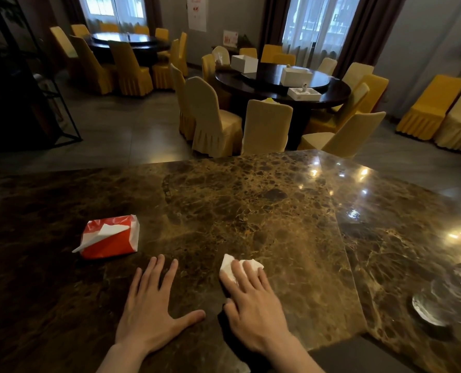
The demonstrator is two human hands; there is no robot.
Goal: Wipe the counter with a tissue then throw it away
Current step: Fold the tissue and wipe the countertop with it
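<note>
The white tissue [226, 265] lies crumpled on the shiny brown stone counter [251, 205], at 6 o'clock. The red tissue pack [111, 243] lies flat at its 9 o'clock.

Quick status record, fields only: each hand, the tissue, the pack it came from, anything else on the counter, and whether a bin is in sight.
left hand: flat on the brown marble counter, fingers spread, holding nothing
right hand: straight fingers pressing the crumpled white tissue onto the counter
supply: red and white plastic tissue pack, left of both hands, one sheet sticking out, untouched
other: clear glass dish at the counter's right side, apart from the hands
bin: none in view
stage: wiping; tissue not yet thrown away
</note>
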